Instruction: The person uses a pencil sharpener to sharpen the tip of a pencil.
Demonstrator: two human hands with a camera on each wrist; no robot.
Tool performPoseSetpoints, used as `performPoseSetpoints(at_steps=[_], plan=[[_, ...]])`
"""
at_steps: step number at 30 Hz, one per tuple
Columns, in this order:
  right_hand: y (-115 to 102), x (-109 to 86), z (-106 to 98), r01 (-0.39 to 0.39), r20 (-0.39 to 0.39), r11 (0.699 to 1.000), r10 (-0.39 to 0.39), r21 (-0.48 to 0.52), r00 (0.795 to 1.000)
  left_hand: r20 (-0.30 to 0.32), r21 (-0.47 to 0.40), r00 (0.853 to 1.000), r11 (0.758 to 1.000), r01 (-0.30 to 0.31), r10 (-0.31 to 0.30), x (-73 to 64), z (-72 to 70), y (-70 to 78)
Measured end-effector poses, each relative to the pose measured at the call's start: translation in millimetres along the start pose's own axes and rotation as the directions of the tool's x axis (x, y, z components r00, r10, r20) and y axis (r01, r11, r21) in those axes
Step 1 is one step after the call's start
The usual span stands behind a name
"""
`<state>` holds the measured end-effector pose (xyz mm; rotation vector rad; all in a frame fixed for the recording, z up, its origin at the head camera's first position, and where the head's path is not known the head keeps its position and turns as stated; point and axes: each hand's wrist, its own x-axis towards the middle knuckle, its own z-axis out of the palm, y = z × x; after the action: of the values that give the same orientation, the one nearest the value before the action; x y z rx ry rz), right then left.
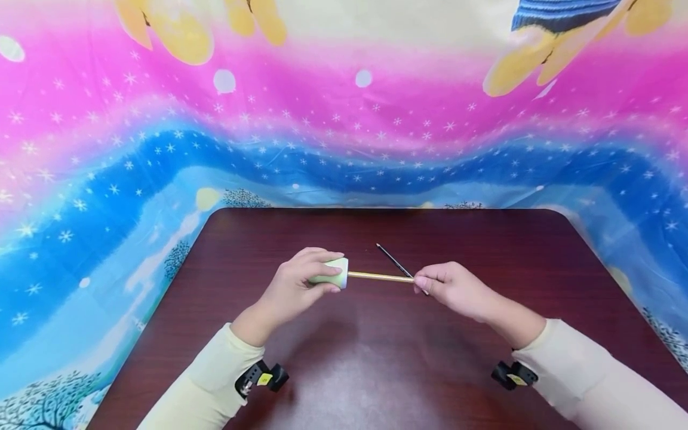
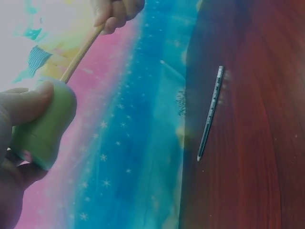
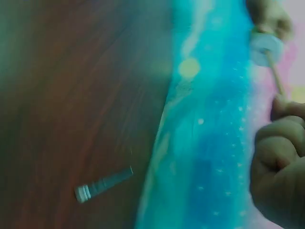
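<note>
My left hand grips a small light-green pencil sharpener with a pale end face, held sideways above the table. Into that end runs a yellow pencil; its tip is hidden inside. At the pencil's far end, my right hand pinches it between thumb and fingers. The pencil lies nearly level between both hands in the head view. In the right wrist view the sharpener's round pale face shows, the pencil entering near its middle. Behind the right fingers, a dark patterned pencil lies on the table.
A dark reddish-brown table with rounded far corners spreads under both hands. Around its back and sides hangs a pink and blue printed cloth. Black wrist cameras sit on both cream sleeves.
</note>
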<state>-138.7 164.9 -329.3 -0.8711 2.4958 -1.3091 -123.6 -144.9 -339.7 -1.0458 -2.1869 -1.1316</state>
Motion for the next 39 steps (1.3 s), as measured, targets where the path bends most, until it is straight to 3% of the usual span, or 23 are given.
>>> performPoseSetpoints(at_steps=[2,3,5,7,8,9,10,11,12,14,16,17,19,21,22,23,25,29,31,36,37,39], plan=[[-2.4,2.8,-4.2,-0.179,0.083,0.975,0.169,0.132,0.982,-0.008,0.017,1.0,1.0,-0.025,0.026,-0.3,1.7,-1.5],[-2.7,4.3,-5.7,-0.223,0.109,0.964,0.208,0.147,0.972,-0.012,0.016,1.0,1.0,-0.017,0.017,-0.4,2.3,-2.0],[-3.1,6.1,-7.2,-0.218,0.109,0.973,0.209,0.079,0.972,-0.018,-0.008,0.999,0.999,0.032,-0.032,-0.9,3.2,-3.4],[-1.3,6.2,-6.3,-0.115,0.027,0.986,0.119,-0.12,0.993,-0.024,-0.041,0.994,0.994,0.103,-0.104,-1.6,3.3,-5.0],[0.8,5.9,-5.2,-0.038,-0.025,0.973,0.033,-0.229,0.999,-0.025,-0.066,0.988,0.987,0.147,-0.149,-2.0,3.2,-5.8],[3.6,5.4,-4.0,0.04,-0.081,0.936,-0.073,-0.349,0.994,-0.026,-0.089,0.981,0.978,0.191,-0.194,-2.4,2.8,-6.4],[6.7,5.0,-2.4,0.116,-0.128,0.879,-0.196,-0.463,0.972,-0.023,-0.118,0.971,0.965,0.234,-0.238,-2.8,2.2,-6.7],[10.4,5.0,-0.9,0.179,-0.166,0.8,-0.327,-0.573,0.93,-0.018,-0.15,0.959,0.949,0.279,-0.284,-3.3,1.6,-7.2],[14.5,5.4,0.8,0.23,-0.192,0.712,-0.459,-0.664,0.868,-0.01,-0.181,0.944,0.929,0.324,-0.331,-3.8,0.8,-7.5],[20.8,8.7,3.7,0.308,-0.189,0.549,-0.67,-0.777,0.718,0.017,-0.238,0.908,0.881,0.41,-0.418,-4.4,-1.2,-7.5],[24.4,13.6,6.5,0.355,-0.152,0.418,-0.798,-0.836,0.583,0.051,-0.279,0.874,0.834,0.476,-0.482,-4.8,-2.8,-7.8],[25.3,16.1,7.7,0.374,-0.132,0.37,-0.839,-0.851,0.528,0.069,-0.293,0.86,0.813,0.503,-0.506,-5.1,-3.5,-8.4],[25.7,20.0,10.4,0.406,-0.098,0.297,-0.891,-0.864,0.444,0.099,-0.305,0.841,0.789,0.534,-0.531,-5.2,-4.9,-8.5],[25.2,21.3,12.6,0.429,-0.078,0.259,-0.915,-0.865,0.396,0.118,-0.313,0.836,0.779,0.543,-0.535,-5.1,-5.9,-8.5],[24.7,21.2,13.6,0.439,-0.075,0.254,-0.92,-0.862,0.385,0.123,-0.318,0.838,0.779,0.541,-0.532,-5.0,-6.6,-7.8],[23.9,20.2,14.5,0.443,-0.08,0.265,-0.916,-0.856,0.393,0.123,-0.32,0.841,0.781,0.536,-0.526,-4.8,-7.1,-7.4],[21.4,17.4,15.7,0.444,-0.107,0.326,-0.887,-0.835,0.449,0.114,-0.317,0.856,0.798,0.513,-0.505,-4.4,-8.1,-5.7],[15.7,9.8,16.3,0.42,-0.167,0.51,-0.762,-0.751,0.626,0.07,-0.298,0.903,0.855,0.424,-0.424,-4.3,-8.5,-4.0],[13.5,6.5,16.0,0.412,-0.181,0.586,-0.701,-0.698,0.69,0.05,-0.29,0.925,0.881,0.374,-0.377,-4.2,-8.2,-3.1],[8.7,0.1,15.0,0.392,-0.193,0.757,-0.553,-0.523,0.81,0.004,-0.251,0.963,0.932,0.261,-0.269,-4.2,-7.8,-0.9],[8.3,-0.5,14.9,0.378,-0.195,0.779,-0.526,-0.5,0.828,-0.001,-0.234,0.968,0.941,0.244,-0.251,-3.9,-8.0,-0.1],[7.9,-1.0,14.5,0.355,-0.193,0.779,-0.51,-0.516,0.838,-0.002,-0.213,0.97,0.948,0.235,-0.241,-3.5,-8.2,0.7]])
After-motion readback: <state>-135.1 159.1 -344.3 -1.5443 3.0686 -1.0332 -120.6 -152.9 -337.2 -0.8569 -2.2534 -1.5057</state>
